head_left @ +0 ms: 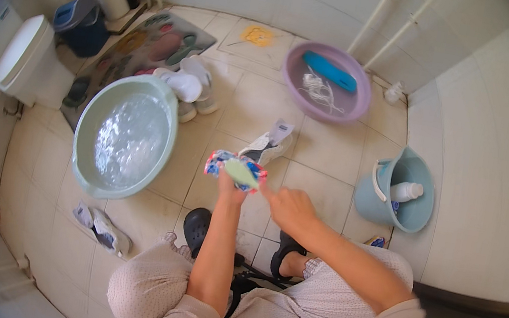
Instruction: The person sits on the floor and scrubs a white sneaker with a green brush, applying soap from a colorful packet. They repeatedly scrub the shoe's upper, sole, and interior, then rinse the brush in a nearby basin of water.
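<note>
In front of me, my left hand (pixel 231 189) is closed round a crinkled red, blue and white packet (pixel 217 161). Over the packet lies a pale green, oval-headed brush (pixel 241 173); its bristles are hidden. My right hand (pixel 290 209) has its fingers curled at the brush's narrow end, which is partly blurred. Just beyond the packet, a white sneaker (pixel 268 146) sits on the tiles with its tongue pulled up. Another white sneaker (pixel 111 233) lies at the lower left, its tongue also out.
Left stands a pale green basin (pixel 81 130) of water, with white shoes (pixel 181 85) behind it. A purple basin (pixel 363 103) holds a blue object and white laces. A blue bucket (pixel 367 208) with a white bottle stands right. Toilet (pixel 20 52), bin (pixel 81 29) and mat (pixel 184 36) are far left.
</note>
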Demonstrator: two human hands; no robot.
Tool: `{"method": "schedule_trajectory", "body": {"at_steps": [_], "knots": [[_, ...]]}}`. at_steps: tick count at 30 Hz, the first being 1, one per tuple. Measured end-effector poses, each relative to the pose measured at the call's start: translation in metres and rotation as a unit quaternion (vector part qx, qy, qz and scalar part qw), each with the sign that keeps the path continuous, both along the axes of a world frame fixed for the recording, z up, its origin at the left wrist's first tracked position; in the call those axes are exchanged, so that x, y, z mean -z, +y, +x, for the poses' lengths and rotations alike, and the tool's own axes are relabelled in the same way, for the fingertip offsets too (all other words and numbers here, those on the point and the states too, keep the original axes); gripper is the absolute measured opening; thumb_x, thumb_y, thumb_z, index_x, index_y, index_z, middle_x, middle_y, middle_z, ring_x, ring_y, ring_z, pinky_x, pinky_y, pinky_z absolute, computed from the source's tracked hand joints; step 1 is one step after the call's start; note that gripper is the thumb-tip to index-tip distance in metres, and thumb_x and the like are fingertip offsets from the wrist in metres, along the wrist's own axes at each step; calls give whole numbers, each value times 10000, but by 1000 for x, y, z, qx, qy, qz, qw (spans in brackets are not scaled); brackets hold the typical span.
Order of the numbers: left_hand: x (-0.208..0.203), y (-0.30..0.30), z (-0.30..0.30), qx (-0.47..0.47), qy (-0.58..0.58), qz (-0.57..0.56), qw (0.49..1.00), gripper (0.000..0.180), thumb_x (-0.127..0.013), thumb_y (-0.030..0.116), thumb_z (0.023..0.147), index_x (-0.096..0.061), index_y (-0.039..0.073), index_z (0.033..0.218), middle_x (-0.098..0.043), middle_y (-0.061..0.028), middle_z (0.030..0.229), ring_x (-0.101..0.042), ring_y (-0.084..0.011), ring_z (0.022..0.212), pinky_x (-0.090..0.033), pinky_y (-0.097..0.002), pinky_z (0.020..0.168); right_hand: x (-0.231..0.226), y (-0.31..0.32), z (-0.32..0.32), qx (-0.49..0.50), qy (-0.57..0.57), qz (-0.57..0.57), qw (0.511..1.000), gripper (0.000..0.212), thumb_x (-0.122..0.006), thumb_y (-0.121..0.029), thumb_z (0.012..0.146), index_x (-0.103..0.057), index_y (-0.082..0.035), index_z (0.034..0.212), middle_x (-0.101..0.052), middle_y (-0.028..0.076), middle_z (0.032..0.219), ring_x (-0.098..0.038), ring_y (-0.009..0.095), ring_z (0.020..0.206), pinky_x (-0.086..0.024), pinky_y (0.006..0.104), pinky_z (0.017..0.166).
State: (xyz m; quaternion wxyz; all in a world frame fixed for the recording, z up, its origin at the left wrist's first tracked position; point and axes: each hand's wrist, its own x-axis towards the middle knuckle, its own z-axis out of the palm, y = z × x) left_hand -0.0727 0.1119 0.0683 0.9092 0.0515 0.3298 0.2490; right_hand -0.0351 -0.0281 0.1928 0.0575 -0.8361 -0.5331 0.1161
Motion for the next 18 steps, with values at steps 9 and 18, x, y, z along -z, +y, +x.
{"method": "schedule_trajectory", "body": {"at_steps": [9,18], "knots": [[-2,-22,40,134,-16,73,988,386,-337,414,957,-518,91,1063,-601,-85,984,-599,-243,908,-516,-403,786,-9,-32,83,0,35,19,999,382,-491,-96,801,-562,-113,1176,-598,167,673,-596,334,642,-443,451,546],[13,-70,114,382,103,112,912,536,-305,492,950,-498,37,1156,-602,-115,1067,-610,-264,925,-518,-403,801,112,-156,110,402,253,347,809,303,-504,-143,895,-578,-82,1182,-608,90,714,-553,175,615,-435,293,581]]}}
